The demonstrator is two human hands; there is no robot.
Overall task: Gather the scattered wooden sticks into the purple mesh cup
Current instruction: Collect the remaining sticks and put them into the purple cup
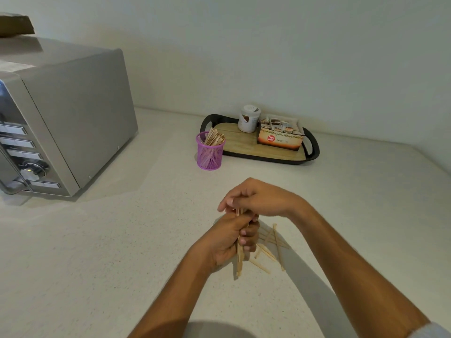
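Observation:
My left hand (228, 237) is closed around a bundle of wooden sticks (239, 261) held nearly upright, their lower ends near the counter. My right hand (256, 197) sits just above it, fingers pinching the top of the same bundle. Several loose sticks (269, 245) lie crossed on the counter just right of my left hand. The purple mesh cup (210, 152) stands farther back on the counter, with several sticks leaning in it.
A black tray with a wooden base (244, 145) sits behind the cup, carrying a white jar (248, 118) and a box of tea sachets (280, 134). A large silver oven (61, 118) fills the left side. The wall runs close behind.

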